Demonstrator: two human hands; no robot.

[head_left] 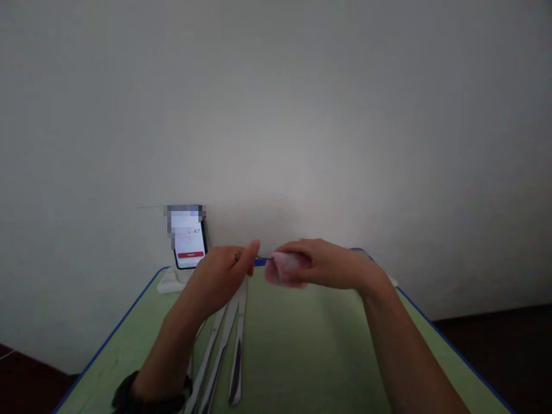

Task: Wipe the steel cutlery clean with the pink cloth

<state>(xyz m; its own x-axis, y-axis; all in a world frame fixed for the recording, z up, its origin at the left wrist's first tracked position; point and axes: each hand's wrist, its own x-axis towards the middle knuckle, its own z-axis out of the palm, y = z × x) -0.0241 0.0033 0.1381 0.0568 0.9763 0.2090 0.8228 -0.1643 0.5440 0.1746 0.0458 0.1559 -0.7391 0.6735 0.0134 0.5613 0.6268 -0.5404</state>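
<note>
My left hand [228, 267] is closed around a thin metal utensil [264, 258], most of it hidden in the fingers, so its kind does not show. The utensil runs across to a soft pink and white cloth [280, 270], which covers its other end. Fingers of my right hand [317, 261] are wrapped around that cloth. Both hands are raised over the far part of the table. Below my left forearm, several metal table knives [236, 356] lie side by side, pointing away from me; the forearm hides part of them.
A phone [188, 241] with a lit screen leans on a white stand [170, 280] at the table's far left. The green tabletop [302, 356] has a blue edge and meets a pale wall [276, 115]. A small white object [392, 282] shows partly behind my right wrist.
</note>
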